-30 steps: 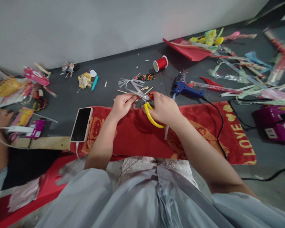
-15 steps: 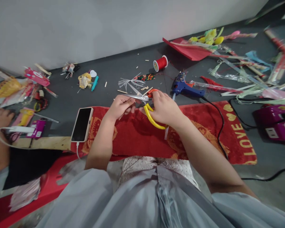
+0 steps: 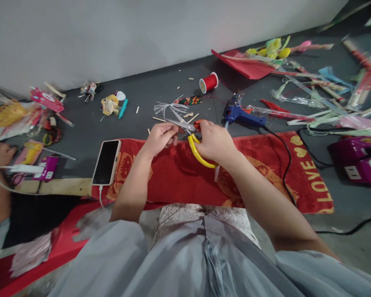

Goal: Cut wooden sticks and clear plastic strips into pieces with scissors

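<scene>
My right hand (image 3: 214, 140) is closed round the handles of scissors (image 3: 196, 154), one handle yellow and the other orange. The blades point left, slightly apart, towards the fingertips of my left hand (image 3: 161, 138). Those fingers are pinched together above the edge of a red towel (image 3: 176, 173); whatever is between them is too small to make out. Just beyond the blades lie short cut stick pieces (image 3: 188, 115), a thin stick (image 3: 158, 119), a bundle of silvery strands (image 3: 170, 108) and a patterned strip (image 3: 190, 100).
A red thread spool (image 3: 209, 83) and a blue glue gun (image 3: 244, 115) lie beyond my right hand. A phone (image 3: 106, 163) rests at the towel's left end. Craft scraps (image 3: 321, 95) cover the right side. Another person's hand (image 3: 0, 154) is at far left.
The scissor blades have come closer together and shifted slightly. My left hand has turned a little and moved slightly to the right, fingers still pinched.
</scene>
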Motion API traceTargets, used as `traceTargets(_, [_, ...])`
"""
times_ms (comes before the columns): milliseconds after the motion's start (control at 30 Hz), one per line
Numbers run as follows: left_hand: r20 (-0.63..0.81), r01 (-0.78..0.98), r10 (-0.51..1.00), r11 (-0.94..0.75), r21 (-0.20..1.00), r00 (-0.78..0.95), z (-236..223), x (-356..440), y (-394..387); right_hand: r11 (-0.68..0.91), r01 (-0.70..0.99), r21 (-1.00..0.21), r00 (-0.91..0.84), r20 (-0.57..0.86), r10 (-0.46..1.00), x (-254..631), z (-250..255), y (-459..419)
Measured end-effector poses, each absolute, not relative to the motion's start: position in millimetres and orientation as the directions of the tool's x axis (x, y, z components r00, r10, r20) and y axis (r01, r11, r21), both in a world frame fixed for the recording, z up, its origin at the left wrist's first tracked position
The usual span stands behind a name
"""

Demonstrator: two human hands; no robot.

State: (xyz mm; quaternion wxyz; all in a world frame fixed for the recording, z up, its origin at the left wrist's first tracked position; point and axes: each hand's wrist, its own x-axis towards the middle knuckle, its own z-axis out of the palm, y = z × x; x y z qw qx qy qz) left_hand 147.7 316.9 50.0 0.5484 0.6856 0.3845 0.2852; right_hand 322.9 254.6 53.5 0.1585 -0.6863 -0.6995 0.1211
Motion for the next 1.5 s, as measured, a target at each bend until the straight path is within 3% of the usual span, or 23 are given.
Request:
traceTargets(333, [0.126,0.343,0.852,-0.335,0.878,0.509,45.2,151.4,319.0,0.006,0.936,-0.351,0.014,0.053,0.999,322.1,51.8,255.6])
traceTargets(633, [0.442,0.572,0.799,-0.601,0.558,0.408,29.6,157.9,316.6,-0.020,0.914,-0.404,0.054,0.072,0.996,320.5,49.8,257.2])
traceTargets(767, [0.474,0.612,0.765,-0.638,0.467,0.436,27.5,155.5,319.4,0.004,0.905,-0.424,0.045,0.105,0.993,319.4,45.4,257.0])
traceTargets(1000, [0.459,0.510,0.750,-0.660,0.551,0.476,38.1,153.0,321.1,0.105,0.882,-0.460,0.018,0.255,0.967,320.0,34.5,258.5])
traceTargets(1500, [0.298,0.387,0.799,-0.533,0.752,0.522,45.6,148.1,320.9,0.137,0.878,-0.460,-0.022,0.247,0.969,320.7,37.8,258.5])
